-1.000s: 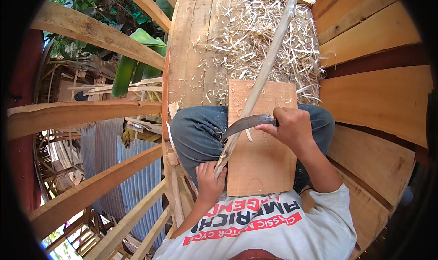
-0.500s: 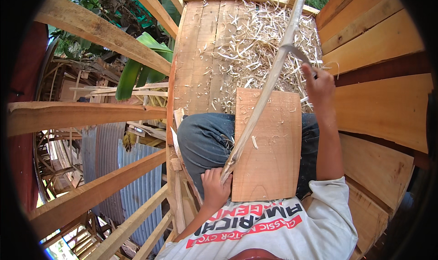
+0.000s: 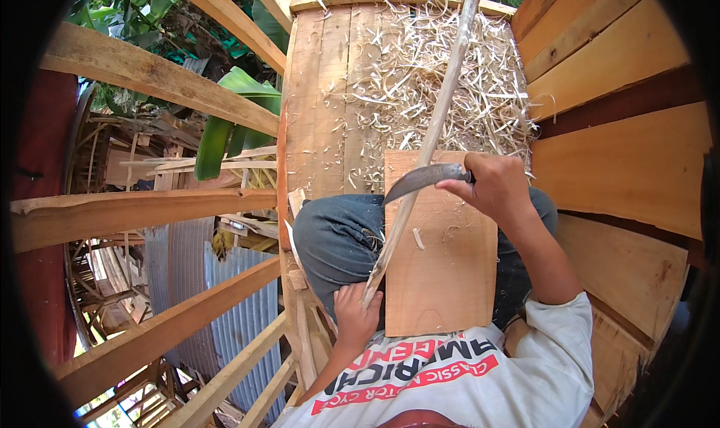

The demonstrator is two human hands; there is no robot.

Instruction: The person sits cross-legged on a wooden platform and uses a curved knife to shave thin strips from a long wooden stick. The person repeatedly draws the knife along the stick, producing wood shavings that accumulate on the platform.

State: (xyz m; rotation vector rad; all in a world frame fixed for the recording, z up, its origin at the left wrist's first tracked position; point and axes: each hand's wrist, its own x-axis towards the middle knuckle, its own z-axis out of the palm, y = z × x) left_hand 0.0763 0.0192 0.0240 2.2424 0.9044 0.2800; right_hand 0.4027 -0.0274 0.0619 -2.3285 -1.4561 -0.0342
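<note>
Right hand (image 3: 496,186) grips knife (image 3: 420,180) against stick (image 3: 427,147); left hand (image 3: 355,314) holds stick end.

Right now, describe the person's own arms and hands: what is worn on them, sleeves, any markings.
Both hands are bare: no gloves, rings or watch show on the left hand or the right hand. The forearms are uncovered too. The right arm carries a short white sleeve that ends above the elbow, part of a white T-shirt with a red band and print on the chest. The left sleeve is mostly out of view.

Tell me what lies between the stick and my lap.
In the head view, a flat wooden board lies across the lap under the long stick, with a few pale shavings on it.
</note>
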